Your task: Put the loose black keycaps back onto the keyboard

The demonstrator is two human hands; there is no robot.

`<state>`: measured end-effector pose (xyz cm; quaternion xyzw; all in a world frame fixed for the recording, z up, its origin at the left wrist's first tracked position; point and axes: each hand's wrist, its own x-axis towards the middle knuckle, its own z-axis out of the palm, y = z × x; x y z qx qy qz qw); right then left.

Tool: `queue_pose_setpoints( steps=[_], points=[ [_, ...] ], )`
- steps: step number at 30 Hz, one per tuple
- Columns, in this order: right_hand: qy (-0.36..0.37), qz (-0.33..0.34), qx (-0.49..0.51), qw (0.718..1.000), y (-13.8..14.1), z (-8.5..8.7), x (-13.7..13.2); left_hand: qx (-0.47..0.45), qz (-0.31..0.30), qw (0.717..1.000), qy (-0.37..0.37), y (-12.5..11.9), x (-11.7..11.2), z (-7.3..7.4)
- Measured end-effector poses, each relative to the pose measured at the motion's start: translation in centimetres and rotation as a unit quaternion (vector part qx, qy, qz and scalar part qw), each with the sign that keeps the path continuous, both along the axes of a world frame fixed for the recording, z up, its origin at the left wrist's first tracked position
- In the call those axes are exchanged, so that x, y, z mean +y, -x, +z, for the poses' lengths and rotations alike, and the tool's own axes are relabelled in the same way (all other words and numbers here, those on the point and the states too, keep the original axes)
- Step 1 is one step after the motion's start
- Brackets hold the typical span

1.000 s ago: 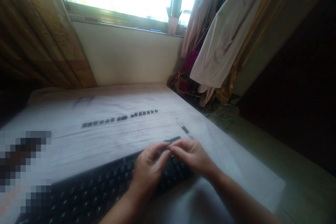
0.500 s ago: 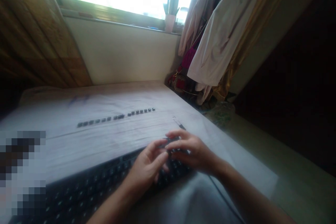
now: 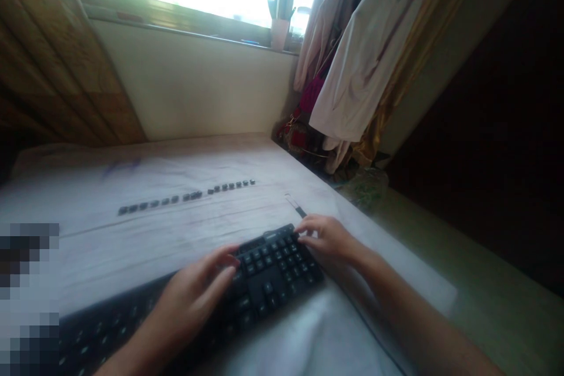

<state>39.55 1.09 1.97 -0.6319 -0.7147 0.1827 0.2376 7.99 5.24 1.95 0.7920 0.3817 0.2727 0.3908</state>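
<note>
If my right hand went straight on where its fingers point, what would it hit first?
Most likely the far right corner of the black computer keyboard; your right hand is right beside it, though whether they touch is unclear.

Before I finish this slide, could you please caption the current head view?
Left hand over a black keyboard, right hand at its far corner, small dark pieces lined up beyond.
</note>
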Motion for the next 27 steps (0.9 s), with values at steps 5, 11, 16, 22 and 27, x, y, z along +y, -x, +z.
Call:
queue_pose_setpoints(
  steps=[5, 11, 16, 22, 27],
  points=[
    [0.028, -0.004, -0.049, 0.998, 0.6, 0.7, 0.3, 0.031, 0.050, 0.997, -0.043, 3.9, 0.0, -1.0],
    [0.031, 0.021, -0.173, 0.984, 0.8, 2.0, 0.4, 0.046, 0.094, 0.994, -0.037, 5.8, -0.3, -1.4],
    [0.041, 0.037, -0.255, 0.965, 1.4, 2.8, 0.6, 0.055, 0.121, 0.991, -0.012, 7.0, 0.1, -2.0],
    [0.044, 0.055, -0.328, 0.942, 2.2, 3.3, 0.3, 0.070, 0.156, 0.985, 0.019, 8.8, 0.9, -2.8],
    [0.039, 0.077, -0.381, 0.921, 3.1, 3.8, 0.1, 0.075, 0.173, 0.982, 0.028, 9.5, 0.8, -3.1]
  ],
)
